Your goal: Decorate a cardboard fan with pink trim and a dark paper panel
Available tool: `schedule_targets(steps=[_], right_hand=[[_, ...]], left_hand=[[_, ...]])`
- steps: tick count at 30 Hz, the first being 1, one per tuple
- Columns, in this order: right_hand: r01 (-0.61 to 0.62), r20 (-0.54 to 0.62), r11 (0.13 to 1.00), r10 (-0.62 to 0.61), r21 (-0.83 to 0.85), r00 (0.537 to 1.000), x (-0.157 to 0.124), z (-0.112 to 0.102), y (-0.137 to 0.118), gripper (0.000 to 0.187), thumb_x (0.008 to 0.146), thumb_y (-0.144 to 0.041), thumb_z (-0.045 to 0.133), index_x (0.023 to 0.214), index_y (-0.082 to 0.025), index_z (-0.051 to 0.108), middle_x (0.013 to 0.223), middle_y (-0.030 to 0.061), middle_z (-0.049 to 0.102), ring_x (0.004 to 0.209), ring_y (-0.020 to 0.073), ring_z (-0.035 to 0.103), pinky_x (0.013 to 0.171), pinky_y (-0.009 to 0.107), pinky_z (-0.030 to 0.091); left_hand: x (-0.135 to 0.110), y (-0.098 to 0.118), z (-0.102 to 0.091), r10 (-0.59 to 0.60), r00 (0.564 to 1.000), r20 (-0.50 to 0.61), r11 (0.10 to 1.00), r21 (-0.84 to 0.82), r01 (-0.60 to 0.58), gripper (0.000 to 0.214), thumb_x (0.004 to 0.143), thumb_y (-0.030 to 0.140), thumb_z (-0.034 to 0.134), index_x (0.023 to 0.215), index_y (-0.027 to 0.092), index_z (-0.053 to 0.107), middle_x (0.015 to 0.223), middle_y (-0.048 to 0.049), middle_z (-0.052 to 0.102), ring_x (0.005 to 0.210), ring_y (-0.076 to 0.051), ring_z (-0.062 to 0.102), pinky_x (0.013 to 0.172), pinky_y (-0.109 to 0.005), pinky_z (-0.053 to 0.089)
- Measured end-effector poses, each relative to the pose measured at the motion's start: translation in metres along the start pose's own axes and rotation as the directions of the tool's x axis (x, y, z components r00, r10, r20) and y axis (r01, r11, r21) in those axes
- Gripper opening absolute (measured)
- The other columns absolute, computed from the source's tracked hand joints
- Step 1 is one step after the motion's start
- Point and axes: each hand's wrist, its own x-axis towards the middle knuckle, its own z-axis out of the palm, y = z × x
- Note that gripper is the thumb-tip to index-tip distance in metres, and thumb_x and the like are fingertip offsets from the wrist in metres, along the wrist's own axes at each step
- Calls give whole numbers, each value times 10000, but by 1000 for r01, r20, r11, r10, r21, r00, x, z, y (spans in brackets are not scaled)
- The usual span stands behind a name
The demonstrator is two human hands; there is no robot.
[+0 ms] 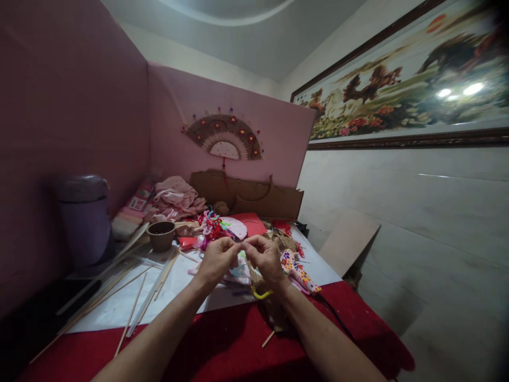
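Purple bin [85, 217], far left, against pink partition. Wooden sticks [131, 289] scattered on desk [222, 350]. Brown bowl [161, 235] behind them. Our left hand [217, 261], fingers pinched shut on small item at centre; we cannot tell what. Our right hand [265, 260], fingers pinched on same item, fingertips meeting. We judge: keep pinch close, steady over desk. Patterned cloth piece [298, 273] just right.

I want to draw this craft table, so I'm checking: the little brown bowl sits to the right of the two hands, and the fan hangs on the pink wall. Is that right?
Not quite. In the head view the brown bowl sits to the left of the two hands, left hand and right hand, near the wooden sticks. The fan does hang on the pink wall.
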Motion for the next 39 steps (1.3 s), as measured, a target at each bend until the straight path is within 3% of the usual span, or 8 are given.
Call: schedule_targets(steps=[6,14,18,23,31,35,39], right_hand=[[53,110,999,-54,6,992,0,0,-4,197,793,-348,581,713,-169,566,506,-63,438,405,69,376,399,202,298],[102,148,995,-99,-11,984,-2,0,-2,163,825,-320,522,755,-172,533,558,-47,468,459,90,444,446,212,351],[88,130,996,-85,-20,988,-1,0,-1,162,820,-314,522,745,-171,518,558,-45,479,448,89,448,433,211,348],[-14,108,994,2,110,994,0,4,3,182,803,-345,530,748,-173,509,550,-46,485,439,96,469,424,216,368],[-24,-47,995,28,99,998,5,2,14,193,794,-353,552,734,-174,516,552,-63,439,397,68,389,373,198,300],[75,-97,997,-74,9,992,2,2,8,179,805,-338,568,753,-168,554,589,-44,459,491,85,415,457,210,341],[236,-45,958,-246,-165,968,-4,4,1,147,832,-280,539,746,-173,591,727,9,543,680,132,506,597,240,398]], left_hand=[[-1,4,-3,-11,1000,-2,1000,-20,11,343,648,436,675,543,155,508,402,20,522,358,-84,455,331,-170,337],[0,1,-7,-75,991,113,988,-126,89,362,645,451,688,559,157,495,427,22,530,348,-81,445,326,-184,357],[-1,-1,-7,-81,989,123,982,-160,101,357,647,441,696,566,152,504,435,15,543,353,-80,453,332,-181,361],[-1,-1,-3,-73,990,120,973,-208,97,350,651,437,698,580,148,513,455,12,558,382,-82,477,353,-177,376],[0,1,-8,-39,991,129,964,-257,72,330,640,423,711,586,146,541,491,12,575,445,-99,515,425,-215,445],[0,1,-9,-62,990,130,965,-244,93,320,642,405,717,584,137,551,492,2,584,429,-97,510,418,-215,435],[0,0,-7,-85,989,124,967,-231,112,316,627,388,734,580,133,554,479,5,578,410,-92,498,411,-208,416]])
